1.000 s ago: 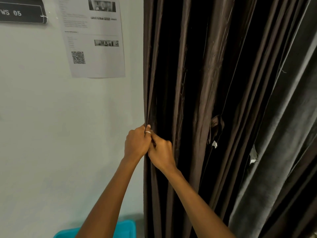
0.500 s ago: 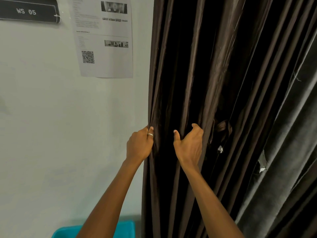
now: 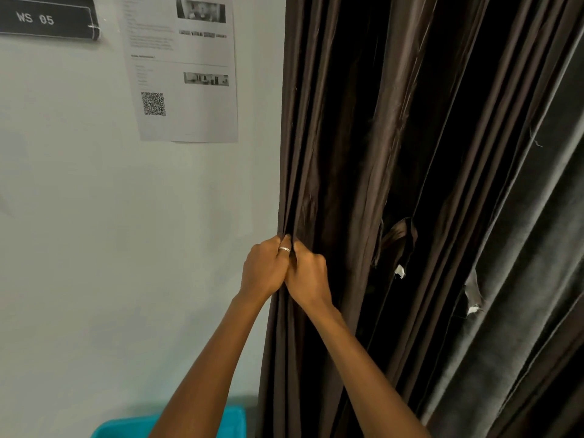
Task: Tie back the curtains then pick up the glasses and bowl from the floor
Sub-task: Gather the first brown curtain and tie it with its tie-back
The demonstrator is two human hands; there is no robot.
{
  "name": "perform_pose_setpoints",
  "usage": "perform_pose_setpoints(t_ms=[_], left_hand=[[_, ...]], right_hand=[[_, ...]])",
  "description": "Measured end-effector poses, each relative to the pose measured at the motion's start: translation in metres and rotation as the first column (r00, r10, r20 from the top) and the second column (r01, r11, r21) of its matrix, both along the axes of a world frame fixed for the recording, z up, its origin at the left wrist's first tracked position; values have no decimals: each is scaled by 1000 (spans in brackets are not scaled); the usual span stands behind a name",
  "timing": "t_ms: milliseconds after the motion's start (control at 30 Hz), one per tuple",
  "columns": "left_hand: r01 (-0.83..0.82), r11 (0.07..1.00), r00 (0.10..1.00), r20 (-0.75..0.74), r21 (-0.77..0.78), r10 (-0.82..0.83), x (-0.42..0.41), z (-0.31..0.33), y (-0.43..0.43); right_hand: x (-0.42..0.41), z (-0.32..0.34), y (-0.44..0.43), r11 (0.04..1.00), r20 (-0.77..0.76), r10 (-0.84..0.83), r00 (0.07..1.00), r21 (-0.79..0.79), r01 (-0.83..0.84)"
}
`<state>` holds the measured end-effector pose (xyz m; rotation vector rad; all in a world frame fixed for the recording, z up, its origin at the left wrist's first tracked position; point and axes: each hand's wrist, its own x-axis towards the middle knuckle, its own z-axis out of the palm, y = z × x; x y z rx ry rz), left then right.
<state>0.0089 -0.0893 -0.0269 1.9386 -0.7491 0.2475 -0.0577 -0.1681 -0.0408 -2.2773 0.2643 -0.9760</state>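
A dark brown curtain (image 3: 354,128) hangs in long folds beside a white wall. My left hand (image 3: 264,268), with a ring on one finger, grips the curtain's left edge at mid height. Pressed against it, my right hand (image 3: 308,276) grips a bunch of gathered folds. A brown fabric tie-back loop (image 3: 398,238) with a white tag dangles among the folds to the right of my hands. A greyer curtain panel (image 3: 521,279) hangs further right. Glasses and bowl are out of view.
A printed sheet with a QR code (image 3: 186,74) and a black sign reading WS 05 (image 3: 44,18) are stuck on the wall (image 3: 94,248) at upper left. A turquoise plastic bin (image 3: 234,422) sits low by the wall, partly behind my left forearm.
Half a second ago my right hand reached right and caught more folds; now it has drawn them left against my left hand. My left hand stayed on the curtain edge.
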Motion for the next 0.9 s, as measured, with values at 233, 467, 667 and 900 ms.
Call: perform_pose_setpoints(t_ms=[233, 467, 667, 900], left_hand=[[97, 993, 989, -110, -60, -103, -4, 6, 4], [-7, 1000, 1000, -19, 27, 7, -11, 14, -3], [-89, 994, 990, -113, -68, 81, -11, 8, -15], [-71, 994, 987, -151, -87, 57, -11, 9, -17]], right_hand=[[-2, -4, 10, 999, -23, -28, 999, 30, 28], [2, -10, 9, 999, -19, 0, 1000, 48, 1], [0, -10, 4, 999, -25, 19, 1000, 47, -18], [-32, 17, -6, 989, -23, -51, 998, 139, 54]])
